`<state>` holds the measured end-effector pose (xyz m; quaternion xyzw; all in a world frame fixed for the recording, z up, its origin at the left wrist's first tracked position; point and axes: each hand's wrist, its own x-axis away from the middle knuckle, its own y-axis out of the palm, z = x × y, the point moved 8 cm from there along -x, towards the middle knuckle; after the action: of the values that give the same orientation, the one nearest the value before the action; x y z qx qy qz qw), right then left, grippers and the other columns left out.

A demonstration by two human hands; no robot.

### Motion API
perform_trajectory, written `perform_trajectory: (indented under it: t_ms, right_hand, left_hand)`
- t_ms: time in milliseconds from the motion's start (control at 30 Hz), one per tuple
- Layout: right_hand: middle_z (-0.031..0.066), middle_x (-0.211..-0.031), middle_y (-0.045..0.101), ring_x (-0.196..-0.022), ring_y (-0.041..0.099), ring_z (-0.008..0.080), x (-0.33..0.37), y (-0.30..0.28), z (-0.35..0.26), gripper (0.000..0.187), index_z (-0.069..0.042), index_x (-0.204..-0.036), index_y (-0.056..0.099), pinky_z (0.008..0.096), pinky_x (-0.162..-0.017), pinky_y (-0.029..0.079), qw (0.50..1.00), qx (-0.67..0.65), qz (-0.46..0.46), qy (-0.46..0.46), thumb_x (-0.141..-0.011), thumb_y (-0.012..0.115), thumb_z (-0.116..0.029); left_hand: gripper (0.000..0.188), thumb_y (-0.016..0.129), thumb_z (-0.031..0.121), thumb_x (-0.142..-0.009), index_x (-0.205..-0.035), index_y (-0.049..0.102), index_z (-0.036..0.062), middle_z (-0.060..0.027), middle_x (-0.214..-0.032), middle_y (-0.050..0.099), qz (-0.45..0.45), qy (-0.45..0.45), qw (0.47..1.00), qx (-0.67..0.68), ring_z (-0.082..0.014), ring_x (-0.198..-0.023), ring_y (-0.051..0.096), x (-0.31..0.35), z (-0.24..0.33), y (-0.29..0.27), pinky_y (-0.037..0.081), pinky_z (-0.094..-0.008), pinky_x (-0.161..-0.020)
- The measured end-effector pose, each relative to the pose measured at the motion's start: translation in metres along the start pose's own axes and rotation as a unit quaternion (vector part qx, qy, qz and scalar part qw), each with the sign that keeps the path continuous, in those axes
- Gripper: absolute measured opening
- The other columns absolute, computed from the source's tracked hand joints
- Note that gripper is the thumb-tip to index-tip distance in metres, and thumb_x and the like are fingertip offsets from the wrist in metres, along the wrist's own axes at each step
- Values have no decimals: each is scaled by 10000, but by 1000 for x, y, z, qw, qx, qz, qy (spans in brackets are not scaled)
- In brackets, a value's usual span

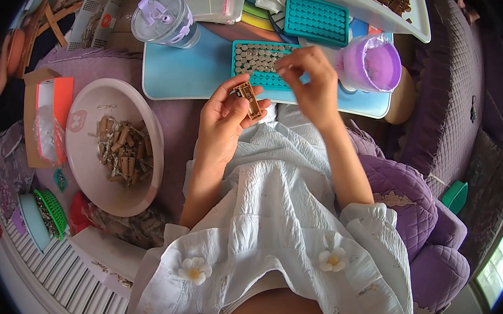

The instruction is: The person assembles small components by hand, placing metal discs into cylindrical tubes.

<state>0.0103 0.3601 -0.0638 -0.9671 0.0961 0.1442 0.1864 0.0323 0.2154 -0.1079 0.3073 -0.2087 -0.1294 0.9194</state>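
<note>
My left hand (226, 115) holds up a small brown hollow plastic casing (248, 100), its open side facing up, between thumb and fingers. To its right and a little higher, my right hand (312, 82) is closed in a pinch above the right part of a turquoise tray (263, 82). Whatever those fingertips hold is too small to make out. Round silvery discs (253, 57) fill the far and left cells of this tray, while bare cells show along its near side. The tray lies on a small blue table (204, 79) in front of me.
A lidded clear tumbler (164, 23) stands at the table's left, a purple bucket (372, 63) at its right. Behind lies a second turquoise tray (316, 20). A pink basin (113, 146) with several brown casings sits left, beside an orange-lined carton (51, 117). Purple quilted cushions (399, 195) flank my right.
</note>
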Motion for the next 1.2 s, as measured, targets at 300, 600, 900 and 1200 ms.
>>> perform_trajectory:
  t_ms: [300,600,900,1200]
  right_hand:
    - [66,-739,532,-686,533,209,20,28,-36,173,-49,-795,606,284,-582,446,990,38,-92,-104,-633,619,11]
    - [88,-767,558,-628,556,198,6,-20,62,126,-42,-846,603,269,-555,440,972,230,47,22,-724,574,-47]
    - [81,-764,540,-717,537,255,13,-1,68,113,-76,-805,607,339,-628,434,948,318,-6,-9,-696,585,-90]
    - [64,-744,548,-650,551,173,21,2,-27,182,-44,-788,603,261,-561,447,994,74,0,-80,-627,633,35]
  left_hand:
    - [260,429,81,-844,-1085,430,-14,-98,-939,543,28,-6,999,-21,-176,-798,575,0,-6,-4,491,-301,-724]
    - [211,396,50,-823,-1015,467,4,-96,-902,543,54,-2,996,-77,-160,-757,576,3,-3,-7,479,-258,-665]
    - [237,403,57,-823,-1047,466,11,-106,-926,547,58,-17,995,-75,-163,-758,580,4,-7,-11,482,-262,-664]
    - [291,444,106,-846,-1110,425,-14,-99,-961,536,18,-34,996,-86,-167,-820,567,6,-15,3,491,-287,-720]
